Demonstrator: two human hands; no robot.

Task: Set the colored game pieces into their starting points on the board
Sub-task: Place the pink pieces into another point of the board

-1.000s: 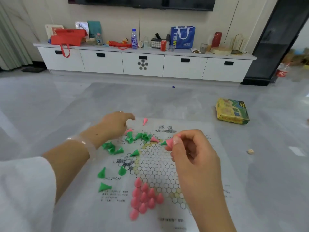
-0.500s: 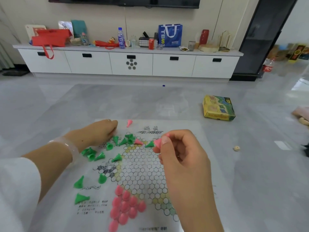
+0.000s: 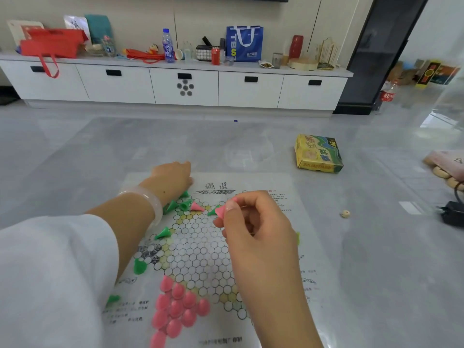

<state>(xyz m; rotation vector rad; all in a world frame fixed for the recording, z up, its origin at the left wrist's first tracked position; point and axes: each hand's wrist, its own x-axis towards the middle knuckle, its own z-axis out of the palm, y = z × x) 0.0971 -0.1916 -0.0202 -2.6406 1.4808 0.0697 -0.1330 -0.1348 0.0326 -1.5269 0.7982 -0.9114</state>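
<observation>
A paper game board (image 3: pixel 200 247) printed with rings lies flat in front of me. Several pink cone pieces (image 3: pixel 178 307) stand clustered on its near point. Loose green cones lie over the left and far side, such as one (image 3: pixel 164 232) on its side and another (image 3: pixel 139 266) nearer me. A pink cone (image 3: pixel 196 206) lies among green ones (image 3: pixel 185 204). My right hand (image 3: pixel 253 229) pinches a pink piece (image 3: pixel 221 211) above the board's middle. My left hand (image 3: pixel 173 174) reaches over the far left edge, its fingertips hidden.
A yellow-green box (image 3: pixel 319 154) lies on the grey floor to the far right. A small beige bead (image 3: pixel 345 214) lies right of the board. A black object (image 3: pixel 452 216) sits at the right edge. A long white cabinet (image 3: pixel 185 86) lines the back wall.
My left hand has moved farther out and now covers the spot where a lone pink cone lay at the board's far edge. My right hand still holds its pink piece in place.
</observation>
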